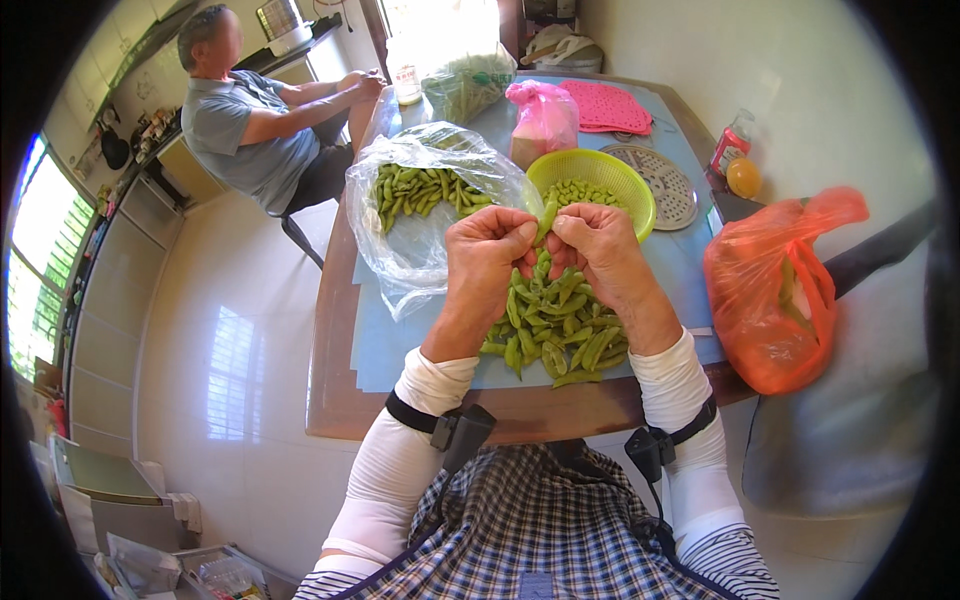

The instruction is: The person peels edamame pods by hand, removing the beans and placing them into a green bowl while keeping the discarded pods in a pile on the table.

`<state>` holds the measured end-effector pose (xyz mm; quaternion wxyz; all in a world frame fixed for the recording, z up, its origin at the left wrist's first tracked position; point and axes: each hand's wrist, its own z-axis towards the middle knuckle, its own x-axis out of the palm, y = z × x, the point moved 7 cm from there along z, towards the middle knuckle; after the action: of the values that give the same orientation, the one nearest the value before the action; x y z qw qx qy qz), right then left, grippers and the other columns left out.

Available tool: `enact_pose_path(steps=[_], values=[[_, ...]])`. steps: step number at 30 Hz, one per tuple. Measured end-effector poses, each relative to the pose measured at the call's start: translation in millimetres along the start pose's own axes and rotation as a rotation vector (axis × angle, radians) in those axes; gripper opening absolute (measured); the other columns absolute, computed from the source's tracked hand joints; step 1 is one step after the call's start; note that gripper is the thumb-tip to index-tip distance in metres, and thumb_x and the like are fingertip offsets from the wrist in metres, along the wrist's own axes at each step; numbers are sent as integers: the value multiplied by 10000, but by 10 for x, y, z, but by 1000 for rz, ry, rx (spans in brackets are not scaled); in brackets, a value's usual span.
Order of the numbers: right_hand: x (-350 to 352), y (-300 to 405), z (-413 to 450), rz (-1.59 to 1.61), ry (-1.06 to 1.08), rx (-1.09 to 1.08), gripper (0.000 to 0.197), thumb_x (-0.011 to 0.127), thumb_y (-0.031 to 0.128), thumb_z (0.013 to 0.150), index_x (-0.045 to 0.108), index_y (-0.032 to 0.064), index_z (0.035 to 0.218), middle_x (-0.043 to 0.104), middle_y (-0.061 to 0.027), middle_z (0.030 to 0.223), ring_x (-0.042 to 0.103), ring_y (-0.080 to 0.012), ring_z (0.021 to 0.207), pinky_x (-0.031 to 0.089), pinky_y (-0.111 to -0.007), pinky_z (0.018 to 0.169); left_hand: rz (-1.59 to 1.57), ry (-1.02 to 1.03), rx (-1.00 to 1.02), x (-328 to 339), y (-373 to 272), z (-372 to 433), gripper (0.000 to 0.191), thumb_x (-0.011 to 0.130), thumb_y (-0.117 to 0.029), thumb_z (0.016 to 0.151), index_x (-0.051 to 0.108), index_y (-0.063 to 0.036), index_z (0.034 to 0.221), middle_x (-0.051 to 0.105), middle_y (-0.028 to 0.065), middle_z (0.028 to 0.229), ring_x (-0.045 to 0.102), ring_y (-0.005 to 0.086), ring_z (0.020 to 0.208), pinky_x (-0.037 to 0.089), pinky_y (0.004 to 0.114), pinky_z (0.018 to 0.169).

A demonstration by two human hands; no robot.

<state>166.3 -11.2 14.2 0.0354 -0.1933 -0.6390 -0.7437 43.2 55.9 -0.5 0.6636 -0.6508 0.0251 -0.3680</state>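
Observation:
Between my two hands a green soybean pod [548,215] is held up by the fingertips. My left hand [491,244] pinches it from one side, and my right hand [596,244] grips it from the other. Below them a pile of bean pods [559,322] lies on the blue table cover. Just beyond my right hand stands a yellow-green plastic colander [646,196], with shelled green beans [585,191] in it. To the left, an open clear plastic bag [409,259] holds more pods [424,193].
At the right edge hangs or rests a red plastic bag [772,300]. Behind the colander are a perforated metal steamer plate [664,184], a pink bag [551,120] and pink mats [607,106]. A bottle [731,146] and an orange fruit [744,178] stand right. Another person [255,135] sits at far left.

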Motion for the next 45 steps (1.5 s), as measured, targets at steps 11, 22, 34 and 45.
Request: enact_pose_path(steps=[11,22,34,45], values=[[33,46,-10,-82,-71,-124,124,569,74,873,583,17,764,561,-3,654,508,-70,504,433,-232,440,-180,47,-75,135,60,-46,51,661,-38,879,651,11,870,622,34,685,530,87,506,426,223,456],[-26,85,-22,-402,-203,-211,124,611,80,839,601,-16,761,609,-27,656,523,-67,519,424,-233,464,419,-68,89,139,-96,-122,140,670,-52,876,677,54,966,635,41,699,566,79,568,448,230,498],[-59,151,-16,-618,-191,-329,118,641,60,786,584,-25,727,594,-28,616,538,-80,529,451,-249,496,480,32,-7,189,-24,-105,210,535,-121,958,660,7,846,610,27,673,531,81,538,417,230,475],[-64,136,48,-357,-3,-160,129,554,70,887,599,-16,803,589,-20,677,545,-70,525,476,-228,465,361,-22,-45,127,73,-68,214,546,-159,976,628,-22,832,611,12,678,497,52,515,381,199,445]])
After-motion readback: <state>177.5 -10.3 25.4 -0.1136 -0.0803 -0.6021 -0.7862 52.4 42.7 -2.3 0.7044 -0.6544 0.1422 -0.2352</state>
